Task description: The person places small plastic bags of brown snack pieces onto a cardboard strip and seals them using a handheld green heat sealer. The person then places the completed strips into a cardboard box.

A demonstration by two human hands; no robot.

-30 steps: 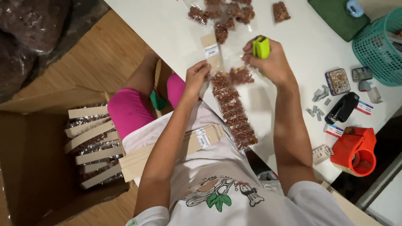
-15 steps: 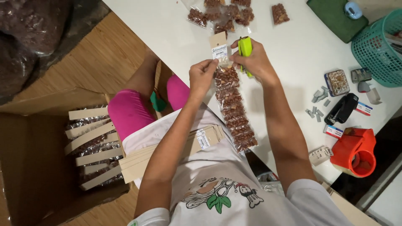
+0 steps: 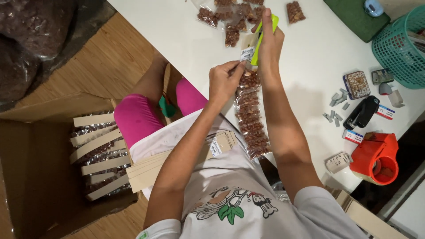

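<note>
- Left hand [image 3: 226, 82] pinched the small paper label [image 3: 247, 54] and the top of the long strip of nut packets [image 3: 250, 115]; fingers closed on it, grasping, not released
- Right hand [image 3: 268, 44] clenched round a lime-green stapler [image 3: 265, 31], held upright, nose pointing down at the label; whether the stapler was squeezed fully shut I could not tell
- Key relation: strip's top end sat right between my two hands, touching both; long axis ran from that top end back toward my body, over the near edge of the white tabletop [image 3: 177, 40] and onto my lap; right hand just beyond the label, left hand on its near-left side; left hand was the nearer to the strip's body
- Pose: both forearms stretched forward, elbows low, wrists converging; right wrist turned so the thumb side faced up
- Around: loose nut packets [image 3: 230, 22] further up the tabletop; black stapler [image 3: 361, 113], scattered staple strips [image 3: 336, 106] and an orange tape dispenser [image 3: 376, 155] well to the right; teal basket [image 3: 400, 44] at far right
- Cardboard box [image 3: 35, 177] on the floor to the left, holding finished strips with card headers
</note>
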